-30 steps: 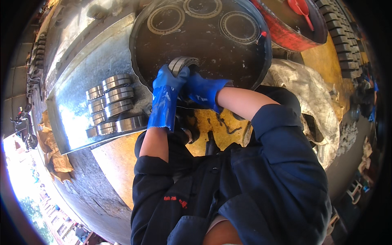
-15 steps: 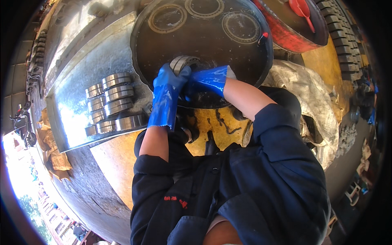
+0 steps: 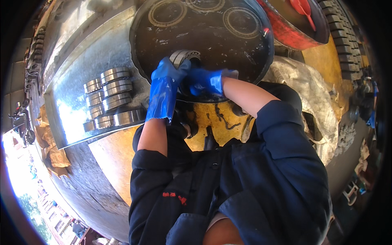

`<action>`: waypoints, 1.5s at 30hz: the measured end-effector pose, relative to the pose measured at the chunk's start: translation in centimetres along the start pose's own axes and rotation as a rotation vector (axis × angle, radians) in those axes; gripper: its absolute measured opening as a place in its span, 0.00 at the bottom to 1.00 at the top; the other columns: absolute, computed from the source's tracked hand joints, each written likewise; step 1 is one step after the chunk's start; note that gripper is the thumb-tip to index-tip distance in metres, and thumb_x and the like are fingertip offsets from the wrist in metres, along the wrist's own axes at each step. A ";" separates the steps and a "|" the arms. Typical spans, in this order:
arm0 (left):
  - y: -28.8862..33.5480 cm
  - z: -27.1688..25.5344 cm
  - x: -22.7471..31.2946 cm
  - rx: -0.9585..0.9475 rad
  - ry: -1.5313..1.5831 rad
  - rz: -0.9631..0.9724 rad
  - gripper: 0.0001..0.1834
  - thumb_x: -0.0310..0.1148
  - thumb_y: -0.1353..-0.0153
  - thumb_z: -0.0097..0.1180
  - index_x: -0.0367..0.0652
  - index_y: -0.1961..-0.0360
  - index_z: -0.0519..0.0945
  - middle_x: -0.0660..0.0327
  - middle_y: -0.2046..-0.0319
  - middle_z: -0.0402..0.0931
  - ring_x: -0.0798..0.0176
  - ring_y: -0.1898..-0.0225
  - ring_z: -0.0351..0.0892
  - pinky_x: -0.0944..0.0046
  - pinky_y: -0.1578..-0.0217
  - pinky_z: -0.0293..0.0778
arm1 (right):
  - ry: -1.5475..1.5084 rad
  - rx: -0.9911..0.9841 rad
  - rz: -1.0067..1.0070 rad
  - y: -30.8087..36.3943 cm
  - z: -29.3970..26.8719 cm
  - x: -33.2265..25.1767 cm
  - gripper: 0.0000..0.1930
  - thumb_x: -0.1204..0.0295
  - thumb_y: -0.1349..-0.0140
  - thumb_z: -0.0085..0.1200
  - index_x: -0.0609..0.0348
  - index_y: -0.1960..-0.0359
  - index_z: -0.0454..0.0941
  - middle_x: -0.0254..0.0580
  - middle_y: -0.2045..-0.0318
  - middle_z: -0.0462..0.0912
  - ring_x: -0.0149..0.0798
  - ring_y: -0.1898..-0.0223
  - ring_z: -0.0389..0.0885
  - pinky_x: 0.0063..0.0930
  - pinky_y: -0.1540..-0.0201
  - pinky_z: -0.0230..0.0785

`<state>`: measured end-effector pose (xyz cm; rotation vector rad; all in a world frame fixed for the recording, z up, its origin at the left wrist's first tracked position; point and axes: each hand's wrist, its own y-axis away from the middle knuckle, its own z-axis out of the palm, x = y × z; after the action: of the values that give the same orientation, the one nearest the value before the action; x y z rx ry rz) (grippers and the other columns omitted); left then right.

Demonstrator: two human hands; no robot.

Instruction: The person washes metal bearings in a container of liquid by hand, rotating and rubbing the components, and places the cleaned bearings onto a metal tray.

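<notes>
Over the near side of a round dark tub [image 3: 132, 47], my left hand [image 3: 168, 75], in a long blue rubber glove, grips a steel ring-shaped bearing [image 3: 183, 56]. The bearing is tilted, and part of its lower side is hidden by the gloves. My right hand [image 3: 205, 83], gloved the same way, is close against the bearing's near side. Motion smears its fingers, so I cannot make out whether it holds anything. Several shiny steel bearing rings [image 3: 117, 87] stand stacked on a metal tray [image 3: 67, 118] to the left.
Large ring shapes [image 3: 241, 23] show at the tub's far side. A red basin [image 3: 281, 26] with a red scoop [image 3: 302, 10] in it stands at the far right. Beside it is a ribbed black tyre-like object [image 3: 339, 38]. A whitish sack [image 3: 316, 92] lies to the right, torn brown paper [image 3: 57, 157] to the left.
The bearing and my left hand have shifted slightly up in the view. My right hand has moved a little and blurs now. A slight camera shift moves the surroundings too.
</notes>
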<state>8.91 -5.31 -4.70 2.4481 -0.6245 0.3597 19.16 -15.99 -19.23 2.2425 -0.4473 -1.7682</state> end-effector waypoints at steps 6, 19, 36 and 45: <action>0.5 -0.5 1.1 -0.005 0.034 -0.027 0.46 0.66 0.45 0.65 0.37 0.37 0.78 0.38 0.42 0.81 0.37 0.38 0.80 0.48 0.37 0.75 | 0.249 -0.238 0.104 -0.3 -2.3 0.4 0.13 0.70 0.24 0.50 0.58 0.44 0.80 0.41 0.52 0.85 0.36 0.51 0.83 0.30 0.49 0.74; 1.7 -1.6 1.1 0.026 0.072 0.082 0.44 0.65 0.39 0.63 0.29 0.42 0.79 0.33 0.45 0.81 0.34 0.40 0.79 0.47 0.43 0.75 | 0.119 -0.026 -0.240 -2.5 1.4 0.6 0.15 0.70 0.28 0.53 0.56 0.42 0.80 0.45 0.46 0.85 0.38 0.43 0.83 0.33 0.40 0.73; 1.8 -2.2 1.6 0.020 0.111 0.206 0.46 0.67 0.44 0.65 0.32 0.41 0.80 0.35 0.45 0.81 0.36 0.40 0.80 0.47 0.40 0.75 | -0.593 -0.087 -0.079 2.0 0.2 -6.1 0.16 0.72 0.24 0.50 0.59 0.38 0.76 0.45 0.45 0.82 0.33 0.45 0.81 0.29 0.42 0.75; 0.5 -0.1 4.2 0.043 0.128 0.170 0.42 0.62 0.43 0.65 0.31 0.44 0.82 0.36 0.46 0.82 0.37 0.40 0.81 0.49 0.40 0.76 | -0.392 -0.172 0.350 -0.6 -4.3 5.6 0.17 0.63 0.24 0.55 0.64 0.46 0.83 0.45 0.60 0.89 0.37 0.58 0.85 0.26 0.55 0.76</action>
<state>12.22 -7.06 -2.80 2.3953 -0.7783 0.5988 24.58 -17.61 -23.43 1.5859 -0.6855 -1.9612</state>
